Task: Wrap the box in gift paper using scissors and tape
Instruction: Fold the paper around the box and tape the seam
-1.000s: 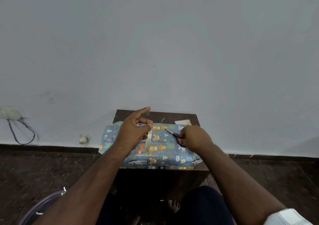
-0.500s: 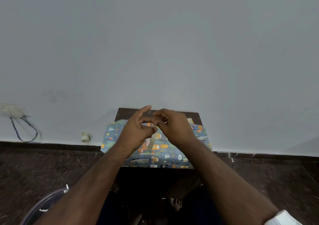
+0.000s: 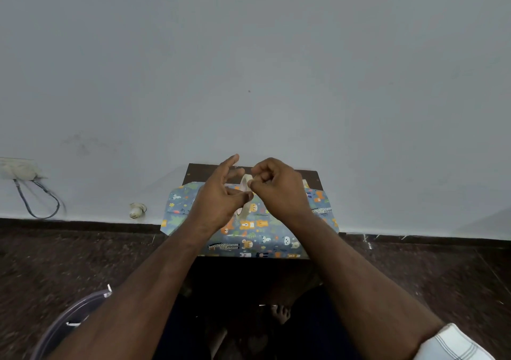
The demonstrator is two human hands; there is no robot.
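Pale grey wall (image 3: 249,55) fills most of the view, and a small dark table (image 3: 199,170) stands pushed against its foot, on a dark speckled floor (image 3: 69,254). On that table lies the box (image 3: 257,232), already covered in blue gift paper printed with little animals, lying flat with its long side across the table so the top face is free for taping. Paper sticks out past the left end (image 3: 172,207), which I judge is not yet folded in.

Both hands hang just above the box. 1 strip of pale tape (image 3: 244,191) runs between them. The left hand (image 3: 221,202) pinches the strip between thumb and a curled finger, its forefinger pointing straight out toward the wall, likely to keep it off the sticky side. The right hand (image 3: 279,191) has its fingers curled tight, nipping the upper end of the strip. Held from both ends like this, the tape stays taut and does not stick to itself before it is laid down on the paper.

I cannot see the scissors; the hands may hide them. A socket with a looping cable (image 3: 36,199) sits low on the wall to the left, well apart from the work.
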